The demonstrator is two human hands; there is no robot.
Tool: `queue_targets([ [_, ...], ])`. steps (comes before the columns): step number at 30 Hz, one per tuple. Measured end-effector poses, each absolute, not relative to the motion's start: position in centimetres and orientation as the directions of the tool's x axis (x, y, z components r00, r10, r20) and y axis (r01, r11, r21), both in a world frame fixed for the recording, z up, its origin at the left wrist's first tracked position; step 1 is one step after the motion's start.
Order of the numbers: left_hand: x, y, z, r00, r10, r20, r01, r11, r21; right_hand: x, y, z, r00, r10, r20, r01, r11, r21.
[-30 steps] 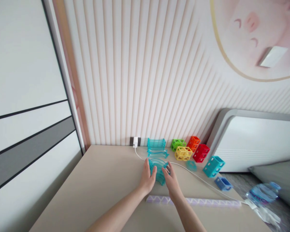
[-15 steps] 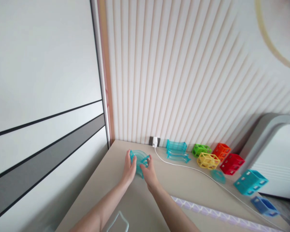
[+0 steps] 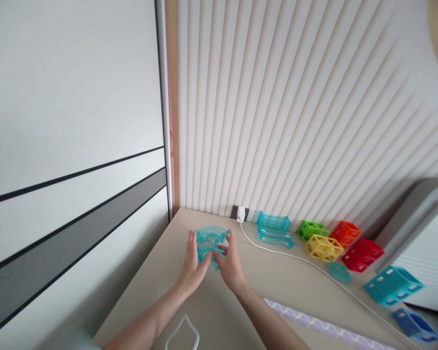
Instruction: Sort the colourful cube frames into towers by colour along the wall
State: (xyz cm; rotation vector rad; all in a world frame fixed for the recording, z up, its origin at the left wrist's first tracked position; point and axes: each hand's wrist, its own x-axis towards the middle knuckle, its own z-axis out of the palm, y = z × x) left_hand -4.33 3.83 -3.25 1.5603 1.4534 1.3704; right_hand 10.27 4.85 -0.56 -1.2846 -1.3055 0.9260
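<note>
Translucent teal curved plastic pieces (image 3: pixel 212 233) are between my two hands over the far left of the table; one arc shows above another, and whether they are joined I cannot tell. My left hand (image 3: pixel 194 267) holds the left end, fingers along the outer side and thumb on the near side. From the right, my right hand (image 3: pixel 231 266) grips the other end, its thumb pointing inward and its fingers partly bent. The palms hide some of the lower piece.
Two straight teal pieces (image 3: pixel 273 228) lie by the ribbed wall. Right of them are green (image 3: pixel 313 230), yellow (image 3: pixel 323 248), orange (image 3: pixel 346 235), red (image 3: pixel 363 254), teal (image 3: pixel 393 286) and blue (image 3: pixel 415 324) frame blocks. A white cable (image 3: pixel 299 256) crosses the table (image 3: pixel 160 267); a purple strip (image 3: pixel 321 326) lies nearer.
My view has swung slightly left, so the scene sits further right. The left thumb has moved lower on the teal pieces, and the upper arc shows more fully.
</note>
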Motion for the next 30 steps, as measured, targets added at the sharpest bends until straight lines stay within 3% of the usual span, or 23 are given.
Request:
queue_targets([
  [4, -5.0, 4.8, -4.0, -0.046, 0.945, 0.324, 0.489, -0.261, 0.832, 11.5, 7.0, -0.7, 0.117, 0.99, 0.084, 0.235, 0.055, -0.97],
  [10, -6.3, 8.4, -3.8, -0.062, 0.946, 0.319, 0.571, -0.228, 0.788, 12.2, 11.3, -0.5, 0.092, 0.996, -0.015, 0.288, -0.041, -0.957],
  [17, -6.6, 12.4, -3.1, -0.089, 0.954, 0.286, 0.685, -0.15, 0.713, 12.7, 10.5, -0.3, -0.013, 0.994, 0.112, 0.487, 0.104, -0.867],
  [24, -6.5, 14.7, -2.7, -0.113, 0.969, 0.218, 0.775, -0.051, 0.63, 17.5, 10.0, 2.4, -0.089, 0.969, 0.232, 0.796, 0.209, -0.568],
  [30, -5.5, 14.9, -2.4, -0.173, 0.965, 0.196, 0.826, 0.034, 0.563, 28.6, 12.1, 4.9, -0.086, 0.971, 0.222, 0.967, 0.135, -0.217],
])
